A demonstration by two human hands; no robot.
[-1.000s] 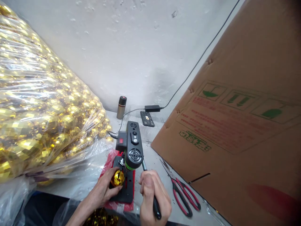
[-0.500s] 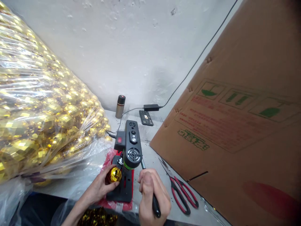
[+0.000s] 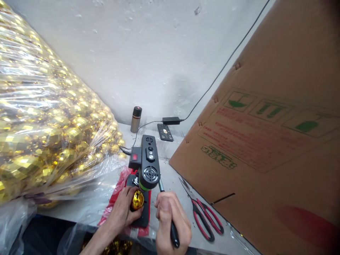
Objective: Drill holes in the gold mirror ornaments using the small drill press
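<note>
- Two bare hands work apart from each other at a small black machine (image 3: 150, 159), whose head is the centre of the clock below.
- Left hand (image 3: 122, 209), at 7 o'clock, has its thumb and fingers curled round a faceted gold ball (image 3: 138, 200).
- That ball is also at 7 o'clock, near the machine's green band (image 3: 145, 188) and over its black base plate (image 3: 143, 220); whether it touches the plate cannot be told.
- Right hand (image 3: 173, 220), at 5 o'clock, makes a fist round the black-handled lever (image 3: 174, 236).
- Under the plate, towards 6 o'clock, a red sheet (image 3: 142, 231) shows.
- Red-and-black scissors (image 3: 204, 214) lie at 4 o'clock, points angled away from the person, blades slightly parted.
- A large cardboard box (image 3: 265, 71) fills 2 to 4 o'clock.
- At 1 o'clock are a phone (image 3: 165, 132) and a black power adapter (image 3: 171, 120), just beside each other.
- A dark-capped bottle (image 3: 135, 122) stands at 11 o'clock.
- Clear plastic bulges with gold balls (image 3: 53, 134) at 9 to 10 o'clock.
</note>
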